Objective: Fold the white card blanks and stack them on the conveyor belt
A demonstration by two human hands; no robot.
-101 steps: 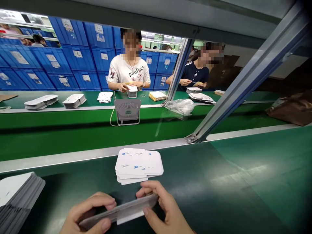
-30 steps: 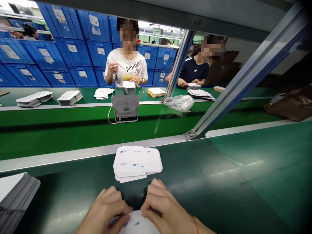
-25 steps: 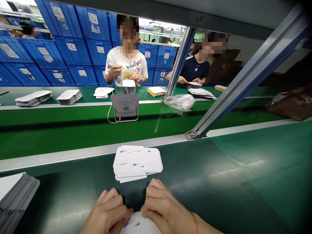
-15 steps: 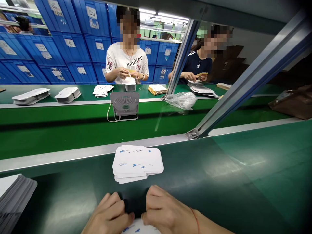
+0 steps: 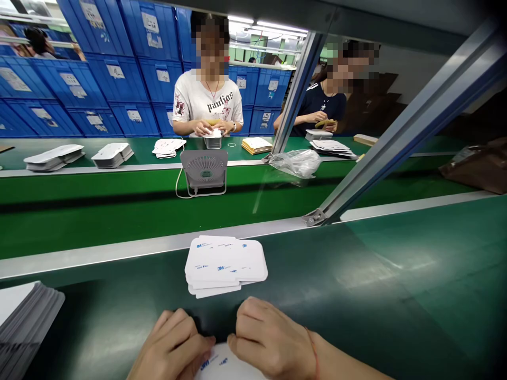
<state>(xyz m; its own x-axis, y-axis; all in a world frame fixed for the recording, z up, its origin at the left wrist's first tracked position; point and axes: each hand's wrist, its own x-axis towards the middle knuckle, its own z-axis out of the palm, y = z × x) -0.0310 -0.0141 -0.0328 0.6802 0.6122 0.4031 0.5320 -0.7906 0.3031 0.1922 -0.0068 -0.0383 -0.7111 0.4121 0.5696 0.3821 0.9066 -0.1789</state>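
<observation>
A white adhesive sheet [image 5: 227, 366] with blue 3M print shows at the bottom edge, partly cut off by the frame. My left hand [image 5: 170, 345] is closed on its upper left edge, thumb and curled fingers pinching it. On the upper right edge, my right hand [image 5: 271, 340] has its fingers curled in the same way; an orange cord is round that wrist. The fingertips under the sheet are hidden. Just beyond my hands lies a loose pile of similar white 3M sheets [image 5: 225, 264] on the green tabletop [image 5: 317, 311].
At left is a tall stack of white-topped grey pieces [image 5: 29, 316]. A metal post [image 5: 368, 142] slants up on the right. Across the green conveyor [image 5: 99, 211] stand a small fan [image 5: 205, 171] and a plastic bag [image 5: 297, 163]. Two co-workers handle stacked pieces opposite.
The pinched sheet has risen slightly and more of it shows. My left hand has shifted a little left. Opposite, the co-worker in white has lowered their hands toward the stack.
</observation>
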